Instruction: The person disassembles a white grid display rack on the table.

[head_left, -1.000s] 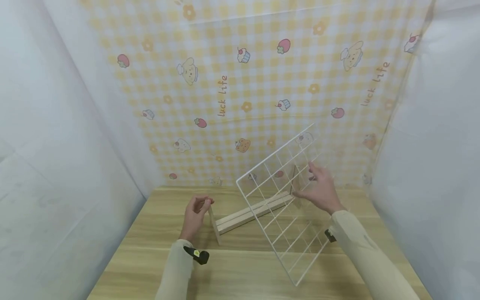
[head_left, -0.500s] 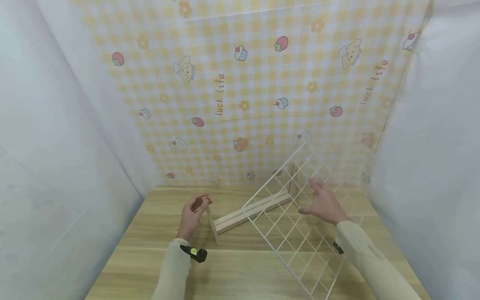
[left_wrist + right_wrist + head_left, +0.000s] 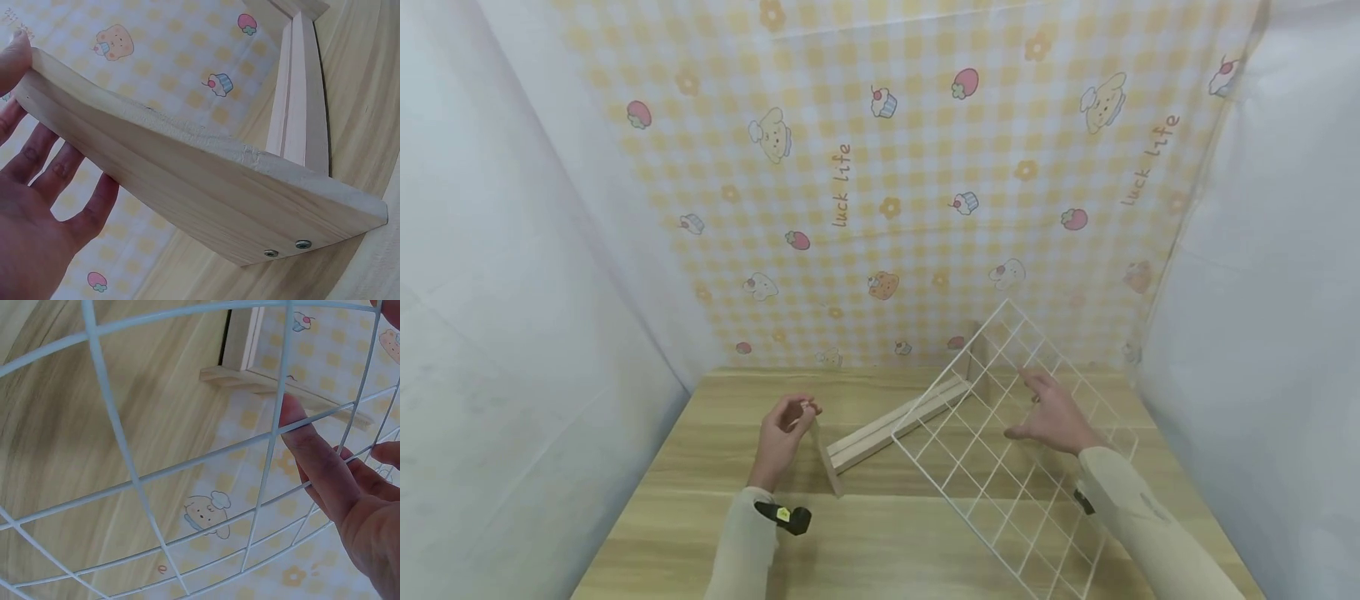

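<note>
A wooden frame [image 3: 898,423] stands angled on the table, two long bars joining upright end boards. My left hand [image 3: 782,437] pinches the top of the near-left end board [image 3: 187,169], thumb on one side and fingers on the other in the left wrist view. Two metal screws [image 3: 303,244] show low on that board. My right hand [image 3: 1052,415] holds a white wire grid panel [image 3: 957,498], thumb and fingers among its wires. The grid hangs tilted in front of the frame's right end, partly covering the far end board [image 3: 275,384]. Its lowest corner runs out of the head view.
The wood-grain table [image 3: 880,542] ends at a yellow checked cloth [image 3: 887,167] printed with cartoons. White sheets [image 3: 535,333] close off the left side and another white sheet [image 3: 1262,292] the right. A dark wrist camera [image 3: 786,517] sits on the left sleeve.
The grid has turned and dropped, its top corner lower and its bottom nearer me. My right hand has moved slightly down and right. The frame's far end has shifted a little left.
</note>
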A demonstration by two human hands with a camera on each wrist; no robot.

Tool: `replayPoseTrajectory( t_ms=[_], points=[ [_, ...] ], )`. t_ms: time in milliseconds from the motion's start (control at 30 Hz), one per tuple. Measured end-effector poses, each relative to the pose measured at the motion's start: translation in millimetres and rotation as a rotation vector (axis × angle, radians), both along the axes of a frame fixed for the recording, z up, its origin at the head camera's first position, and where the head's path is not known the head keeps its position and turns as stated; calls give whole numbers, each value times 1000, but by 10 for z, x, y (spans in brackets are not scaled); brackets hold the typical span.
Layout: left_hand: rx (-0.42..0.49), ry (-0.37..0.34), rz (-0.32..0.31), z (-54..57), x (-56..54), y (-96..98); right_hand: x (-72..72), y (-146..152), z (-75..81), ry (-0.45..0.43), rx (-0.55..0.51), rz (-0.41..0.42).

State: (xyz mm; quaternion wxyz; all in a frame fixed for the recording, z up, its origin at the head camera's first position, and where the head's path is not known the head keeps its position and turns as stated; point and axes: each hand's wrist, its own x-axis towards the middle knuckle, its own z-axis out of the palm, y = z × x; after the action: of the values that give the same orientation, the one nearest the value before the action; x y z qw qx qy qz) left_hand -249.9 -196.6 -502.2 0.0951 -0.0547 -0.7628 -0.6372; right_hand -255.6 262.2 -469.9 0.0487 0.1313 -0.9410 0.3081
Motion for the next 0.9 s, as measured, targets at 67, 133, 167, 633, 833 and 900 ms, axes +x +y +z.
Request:
replayPoseTrajectory(
  t_ms=[67,133,167,633,833,900],
  points=[
    [5,-4,-1,3,26,-14,-3,3,-4,-3,14,6],
    [2,-1,-5,-6,56,-27,-9,5,-22,-10,34,12],
    [2,0,-9,-10,74,-30,-13,9,-37,-11,44,14],
    [-36,-23,38,-16,401,18,-83,22,-261,-66,62,104],
    [-72,-25,85,-26,597,72,-99,-4,-337,-122,61,123],
    [-89,-22,102,-21,652,84,-110,-22,-361,-135,66,130]
  ],
)
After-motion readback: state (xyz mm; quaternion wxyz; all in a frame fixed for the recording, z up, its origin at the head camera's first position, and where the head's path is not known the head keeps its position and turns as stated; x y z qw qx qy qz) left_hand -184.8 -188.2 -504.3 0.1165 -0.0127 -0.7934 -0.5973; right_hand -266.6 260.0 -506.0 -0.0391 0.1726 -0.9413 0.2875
